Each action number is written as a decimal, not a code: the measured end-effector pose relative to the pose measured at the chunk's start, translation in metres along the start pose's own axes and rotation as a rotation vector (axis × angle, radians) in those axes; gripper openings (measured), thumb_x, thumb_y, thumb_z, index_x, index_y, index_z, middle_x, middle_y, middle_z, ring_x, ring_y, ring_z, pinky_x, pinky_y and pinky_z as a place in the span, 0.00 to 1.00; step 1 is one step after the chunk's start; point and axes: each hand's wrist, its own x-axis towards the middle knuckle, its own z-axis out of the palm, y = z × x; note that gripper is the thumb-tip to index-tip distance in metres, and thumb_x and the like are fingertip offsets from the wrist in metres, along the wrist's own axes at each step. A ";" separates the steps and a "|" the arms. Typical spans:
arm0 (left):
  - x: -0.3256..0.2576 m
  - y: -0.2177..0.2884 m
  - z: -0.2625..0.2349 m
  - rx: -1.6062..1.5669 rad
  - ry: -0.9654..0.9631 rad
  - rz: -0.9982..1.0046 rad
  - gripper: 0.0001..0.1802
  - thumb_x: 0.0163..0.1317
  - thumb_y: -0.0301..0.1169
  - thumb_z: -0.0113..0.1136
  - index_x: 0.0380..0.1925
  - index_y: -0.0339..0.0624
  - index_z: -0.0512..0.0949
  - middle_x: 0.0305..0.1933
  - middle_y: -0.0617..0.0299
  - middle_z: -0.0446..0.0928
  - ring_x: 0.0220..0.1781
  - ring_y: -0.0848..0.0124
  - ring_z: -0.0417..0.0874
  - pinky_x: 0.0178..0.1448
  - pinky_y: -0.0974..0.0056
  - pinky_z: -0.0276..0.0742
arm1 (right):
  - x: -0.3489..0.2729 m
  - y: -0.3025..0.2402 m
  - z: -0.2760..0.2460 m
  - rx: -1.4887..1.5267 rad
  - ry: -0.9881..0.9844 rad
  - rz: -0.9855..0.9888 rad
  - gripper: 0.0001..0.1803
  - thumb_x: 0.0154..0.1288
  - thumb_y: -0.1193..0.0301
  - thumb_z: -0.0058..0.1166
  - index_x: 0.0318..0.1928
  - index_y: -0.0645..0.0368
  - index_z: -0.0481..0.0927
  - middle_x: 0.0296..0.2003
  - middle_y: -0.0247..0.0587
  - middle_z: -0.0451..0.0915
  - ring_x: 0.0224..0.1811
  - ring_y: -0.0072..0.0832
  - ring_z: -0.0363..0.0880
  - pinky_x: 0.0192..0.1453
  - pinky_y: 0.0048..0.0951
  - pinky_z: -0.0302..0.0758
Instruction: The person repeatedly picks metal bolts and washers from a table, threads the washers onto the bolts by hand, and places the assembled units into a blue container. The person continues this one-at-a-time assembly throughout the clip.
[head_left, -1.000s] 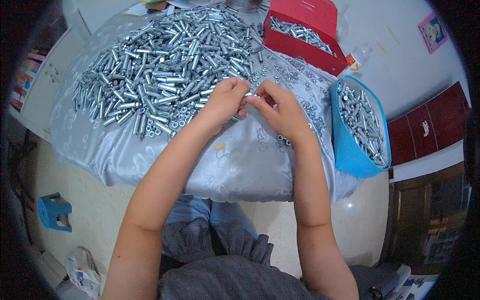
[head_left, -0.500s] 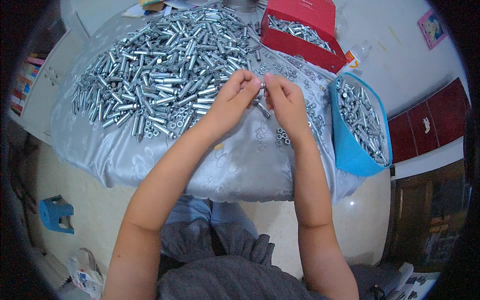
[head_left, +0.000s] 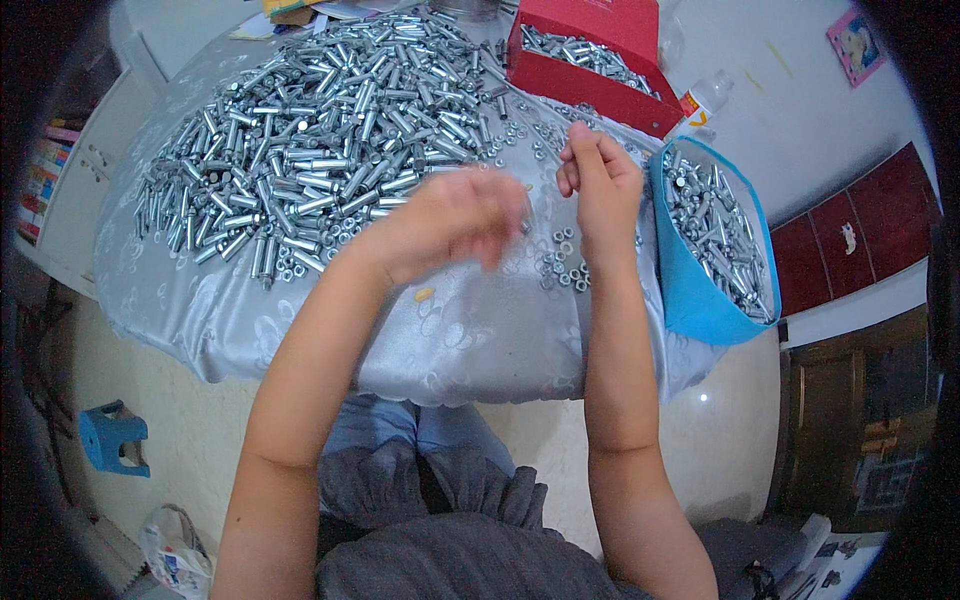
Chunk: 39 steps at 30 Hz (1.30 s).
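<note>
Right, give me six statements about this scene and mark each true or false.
1. The blue bin holds bolts. True.
2. The red box is shut. False: the red box is open, with metal parts showing inside.
3. The left hand and right hand are touching. False: they are apart.
4. The left hand looks blurred. True.
5. The stool is yellow. False: the stool is blue.
6. The bolt pile lies left of the right hand. True.
</note>
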 end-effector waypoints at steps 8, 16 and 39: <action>0.013 0.001 -0.020 -0.501 0.251 0.068 0.32 0.57 0.53 0.47 0.45 0.32 0.65 0.39 0.55 0.71 0.30 0.72 0.74 0.35 0.69 0.74 | 0.000 -0.002 0.003 0.015 0.028 0.021 0.15 0.61 0.65 0.49 0.21 0.60 0.72 0.17 0.30 0.70 0.14 0.13 0.62 0.18 0.15 0.59; 0.010 0.001 -0.031 -0.531 0.382 0.062 0.25 0.59 0.47 0.46 0.40 0.33 0.68 0.32 0.58 0.75 0.27 0.70 0.75 0.31 0.67 0.74 | -0.001 0.020 0.005 -0.619 0.015 -0.052 0.14 0.58 0.65 0.51 0.24 0.64 0.74 0.19 0.36 0.73 0.18 0.19 0.67 0.24 0.22 0.67; 0.009 0.001 -0.020 -0.342 0.402 0.107 0.22 0.58 0.50 0.43 0.33 0.40 0.71 0.27 0.65 0.71 0.24 0.76 0.71 0.29 0.71 0.69 | 0.086 0.063 0.030 -1.352 -0.076 -0.339 0.11 0.46 0.67 0.59 0.31 0.59 0.80 0.30 0.47 0.77 0.34 0.44 0.75 0.41 0.39 0.71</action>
